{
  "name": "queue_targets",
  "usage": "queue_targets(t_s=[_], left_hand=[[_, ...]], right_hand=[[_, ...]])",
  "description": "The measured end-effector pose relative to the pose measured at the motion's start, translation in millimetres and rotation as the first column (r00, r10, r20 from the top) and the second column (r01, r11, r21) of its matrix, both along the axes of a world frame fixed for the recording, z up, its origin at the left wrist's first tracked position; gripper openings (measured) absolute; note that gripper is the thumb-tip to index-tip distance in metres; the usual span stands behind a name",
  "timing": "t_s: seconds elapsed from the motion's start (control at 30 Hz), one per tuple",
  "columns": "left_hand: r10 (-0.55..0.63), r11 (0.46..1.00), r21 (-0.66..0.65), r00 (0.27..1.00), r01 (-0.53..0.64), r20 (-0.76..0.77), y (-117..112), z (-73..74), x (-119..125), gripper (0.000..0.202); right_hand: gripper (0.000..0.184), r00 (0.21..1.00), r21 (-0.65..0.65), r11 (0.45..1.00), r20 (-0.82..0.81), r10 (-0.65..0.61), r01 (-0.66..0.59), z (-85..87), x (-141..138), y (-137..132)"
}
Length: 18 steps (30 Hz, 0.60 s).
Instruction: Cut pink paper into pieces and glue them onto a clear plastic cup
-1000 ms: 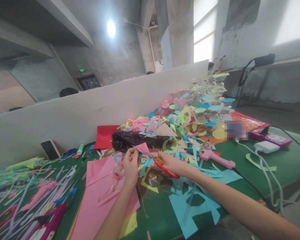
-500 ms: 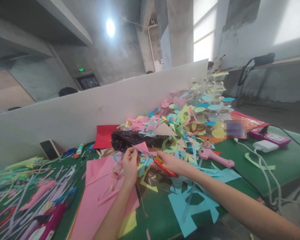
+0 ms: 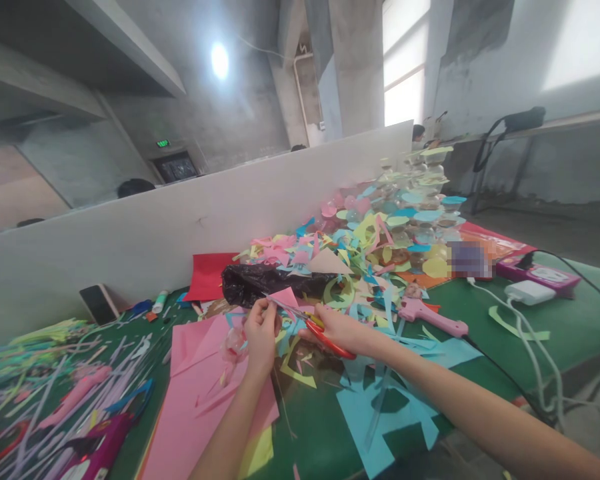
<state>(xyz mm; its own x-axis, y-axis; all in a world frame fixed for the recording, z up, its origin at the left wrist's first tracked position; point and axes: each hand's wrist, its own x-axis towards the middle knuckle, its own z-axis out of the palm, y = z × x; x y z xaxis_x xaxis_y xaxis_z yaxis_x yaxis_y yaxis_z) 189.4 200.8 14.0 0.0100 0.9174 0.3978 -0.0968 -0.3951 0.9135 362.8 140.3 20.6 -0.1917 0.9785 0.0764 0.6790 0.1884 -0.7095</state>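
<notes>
i see the left hand (image 3: pixel 260 331) pinching pink paper (image 3: pixel 287 295), the right hand (image 3: pixel 341 329) gripping scissors (image 3: pixel 334 343); black bag (image 3: pixel 245 283) at their twelve o'clock, pink glue gun (image 3: pixel 434 318) at three.

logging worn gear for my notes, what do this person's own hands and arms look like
The ungloved left hand and ungloved right hand are bare. The slender left forearm and right forearm show no sleeve, watch or bracelet that can be made out. Rings or nail polish are too small to tell.
</notes>
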Motion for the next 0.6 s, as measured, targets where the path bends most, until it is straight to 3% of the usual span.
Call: queue_targets(t_s=[0.37, 0.6], left_hand=[[0.011, 1.000, -0.005, 1.000, -0.012, -0.013, -1.4, 3.2, 0.2, 0.028], [-0.006, 1.000, -0.019, 1.000, 0.006, -0.029, -2.3, 3.1, 1.3, 0.028]], right_hand=[[0.061, 1.000, 0.051, 0.999, 0.015, -0.001, 0.000, -5.0, -1.1, 4.8], [0.065, 0.999, 0.016, 1.000, 0.052, -0.007, 0.006, -1.2, 0.2, -0.1]])
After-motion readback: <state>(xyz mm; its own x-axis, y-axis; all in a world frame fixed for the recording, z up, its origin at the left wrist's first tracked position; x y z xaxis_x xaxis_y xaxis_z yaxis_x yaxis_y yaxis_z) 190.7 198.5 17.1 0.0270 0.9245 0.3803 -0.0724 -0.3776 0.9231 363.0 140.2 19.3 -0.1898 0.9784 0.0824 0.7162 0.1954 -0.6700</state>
